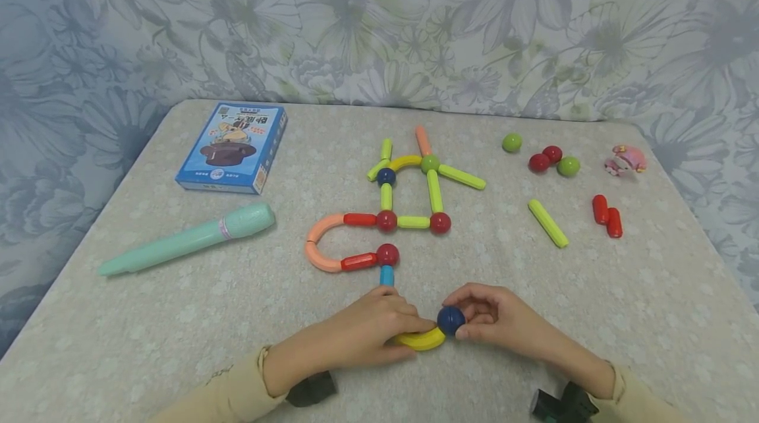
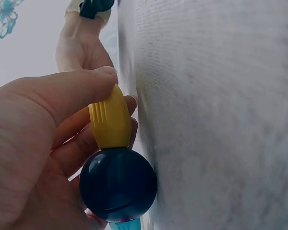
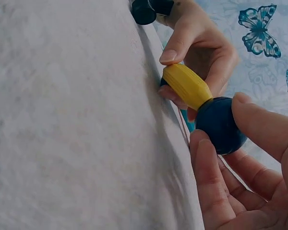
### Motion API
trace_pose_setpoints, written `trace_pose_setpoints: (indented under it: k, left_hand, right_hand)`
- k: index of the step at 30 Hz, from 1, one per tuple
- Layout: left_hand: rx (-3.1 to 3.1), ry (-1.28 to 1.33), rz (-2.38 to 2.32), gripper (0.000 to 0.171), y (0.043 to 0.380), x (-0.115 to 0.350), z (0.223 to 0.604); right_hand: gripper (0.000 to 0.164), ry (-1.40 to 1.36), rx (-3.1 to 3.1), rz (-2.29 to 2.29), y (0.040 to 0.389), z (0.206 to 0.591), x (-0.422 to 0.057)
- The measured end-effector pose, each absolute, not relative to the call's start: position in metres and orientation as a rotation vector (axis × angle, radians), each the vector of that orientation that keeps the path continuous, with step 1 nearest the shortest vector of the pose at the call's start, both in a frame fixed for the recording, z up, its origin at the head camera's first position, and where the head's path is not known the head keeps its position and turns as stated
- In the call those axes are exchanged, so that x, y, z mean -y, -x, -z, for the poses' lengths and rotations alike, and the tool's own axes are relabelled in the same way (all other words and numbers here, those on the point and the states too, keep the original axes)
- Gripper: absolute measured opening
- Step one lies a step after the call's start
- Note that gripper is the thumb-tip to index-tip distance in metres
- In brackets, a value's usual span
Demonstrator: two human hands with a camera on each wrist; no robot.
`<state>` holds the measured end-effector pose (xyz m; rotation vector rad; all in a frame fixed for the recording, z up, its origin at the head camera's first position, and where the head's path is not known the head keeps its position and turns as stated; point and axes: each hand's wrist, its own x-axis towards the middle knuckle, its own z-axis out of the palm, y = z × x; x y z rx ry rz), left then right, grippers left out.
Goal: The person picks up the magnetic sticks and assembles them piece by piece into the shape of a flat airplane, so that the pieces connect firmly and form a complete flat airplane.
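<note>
Left hand: my left hand (image 1: 376, 325) pinches a glossy yellow curved rod of plastic look (image 1: 422, 342) between thumb and fingers, low over the table.
Right hand: my right hand (image 1: 504, 321) pinches a smooth navy-blue ball (image 1: 450, 320) between thumb and fingertips, against the yellow rod's end.
Yellow rod: between my hands, near the table's front edge, one end touching the ball I pinch.
Second navy ball: the left wrist view shows another shiny dark-blue ball (image 2: 117, 184) beside my left palm, touching the rod's other end; a light-blue straight rod (image 1: 387, 275) meets it.
Chain beyond: the light-blue rod runs from under my left hand to a glossy red ball (image 1: 388, 255); red straight rods (image 1: 359, 261) and salmon curved rods (image 1: 320, 228) bend from there to an upper red ball (image 1: 387, 221).
Loose pieces, right side: a lime-yellow straight rod (image 1: 548, 223), two short red rods (image 1: 607, 215) touching, green balls (image 1: 568, 167) and dark-red balls (image 1: 546, 159).
Left side: a blue printed cardboard box (image 1: 233, 149) above a long mint-green tapered object (image 1: 190, 242).
Far right: a small pink figurine (image 1: 630, 158).
Tabletop: pale patterned cloth (image 1: 225, 337).
</note>
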<state>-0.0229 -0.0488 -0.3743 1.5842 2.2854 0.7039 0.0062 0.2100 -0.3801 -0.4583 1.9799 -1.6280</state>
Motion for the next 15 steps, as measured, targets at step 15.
trace_pose_setpoints:
  k: [15]
  left_hand:
    - [-2.254,-1.588,-0.710,0.041,0.023,0.051,0.376]
  right_hand:
    - [0.028,0.466,-2.783,1.259,0.109,0.351,-0.236]
